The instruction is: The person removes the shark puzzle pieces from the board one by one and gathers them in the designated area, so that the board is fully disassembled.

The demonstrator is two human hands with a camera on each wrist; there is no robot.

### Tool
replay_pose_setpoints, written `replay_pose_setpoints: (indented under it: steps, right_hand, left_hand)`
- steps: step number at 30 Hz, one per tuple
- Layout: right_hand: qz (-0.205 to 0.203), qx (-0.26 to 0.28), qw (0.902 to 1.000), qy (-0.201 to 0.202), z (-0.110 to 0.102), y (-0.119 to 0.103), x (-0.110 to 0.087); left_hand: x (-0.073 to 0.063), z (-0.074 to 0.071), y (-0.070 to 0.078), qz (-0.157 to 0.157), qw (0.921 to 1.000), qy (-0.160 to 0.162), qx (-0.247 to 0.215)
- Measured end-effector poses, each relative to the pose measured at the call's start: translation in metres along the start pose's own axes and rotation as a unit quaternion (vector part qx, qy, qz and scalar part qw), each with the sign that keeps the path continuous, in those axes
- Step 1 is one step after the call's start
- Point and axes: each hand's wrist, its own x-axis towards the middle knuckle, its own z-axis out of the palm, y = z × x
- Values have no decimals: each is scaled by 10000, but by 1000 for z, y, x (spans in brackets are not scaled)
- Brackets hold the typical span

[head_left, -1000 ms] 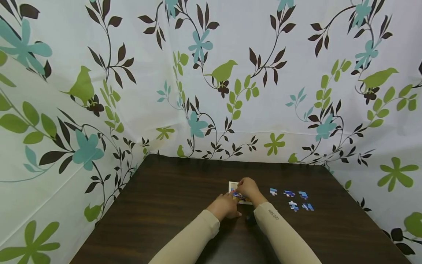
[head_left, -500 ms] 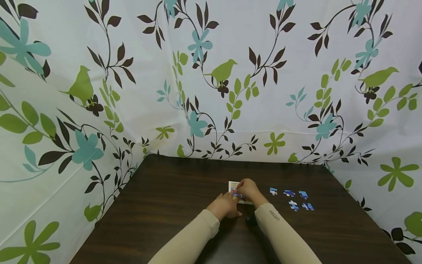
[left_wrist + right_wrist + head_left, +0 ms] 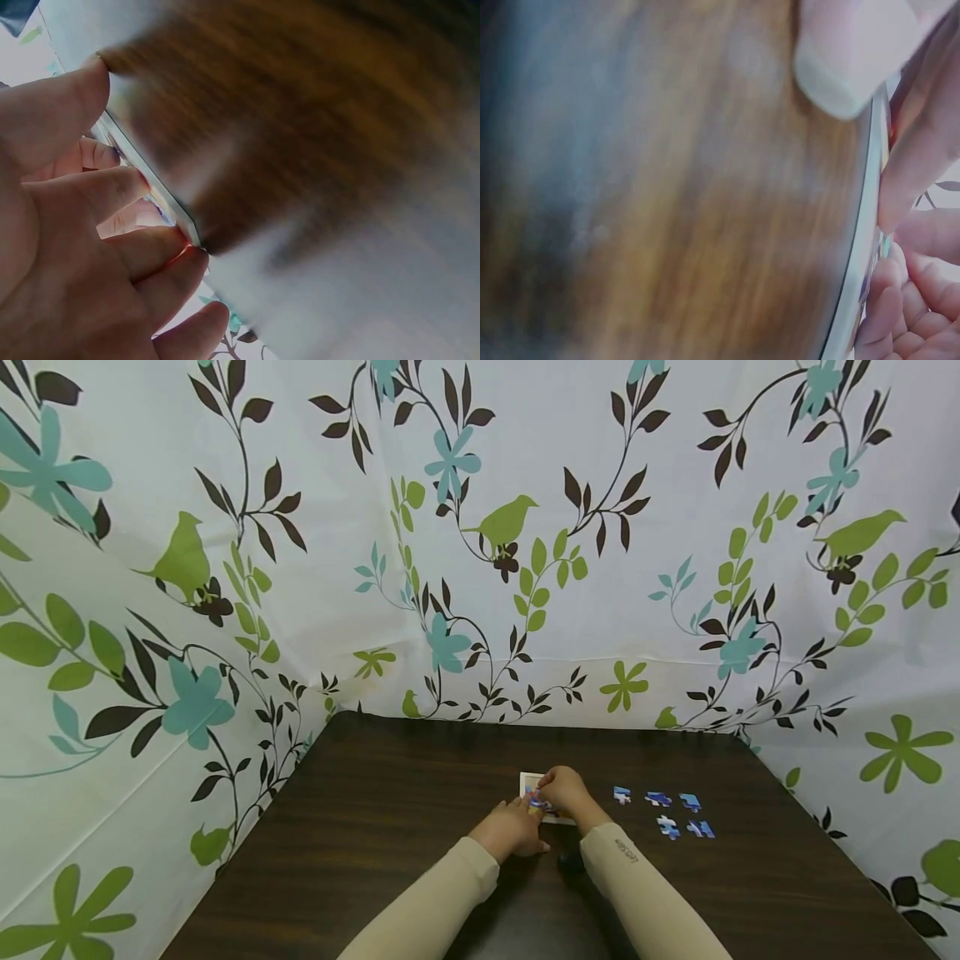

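Head view: we find the puzzle tray (image 3: 522,785), pale-rimmed and partly filled in colour, lying flat on the dark wooden table (image 3: 420,793), largely covered by two hands. The left hand (image 3: 512,831) lies at its near left side, fingers (image 3: 525,804) reaching over the rim. The right hand (image 3: 564,789) is bent above the tray's right part, fingertips directed down into the coloured area. We count five loose puzzle pieces (image 3: 658,799), mostly blue and white, on the table to the right of the tray, apart from both hands. Both forearms are in cream sleeves (image 3: 442,893); a patterned curtain (image 3: 585,610) hangs behind the table.

Left wrist view: we record the left hand's fingers extended and partly spread, tips touching the tray's edge; the thumb (image 3: 56,116) stands apart from them. Parts of the right hand show beyond the rim.

Right wrist view: we see the tray's edge running beside the right hand, one long finger pointing down at the tray's surface and a thumb nearer the camera. We cannot tell whether these fingers pinch a piece. The left hand's bent fingertips appear just below, at the tray.
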Motion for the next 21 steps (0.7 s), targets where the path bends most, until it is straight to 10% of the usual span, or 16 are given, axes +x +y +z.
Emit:
replay_pose_setpoints:
  steps: [21]
  right_hand:
    - [-103, 426, 9990, -60, -3, 3, -5]
  left_hand:
    - [4, 4, 0, -5, 9999, -127, 11]
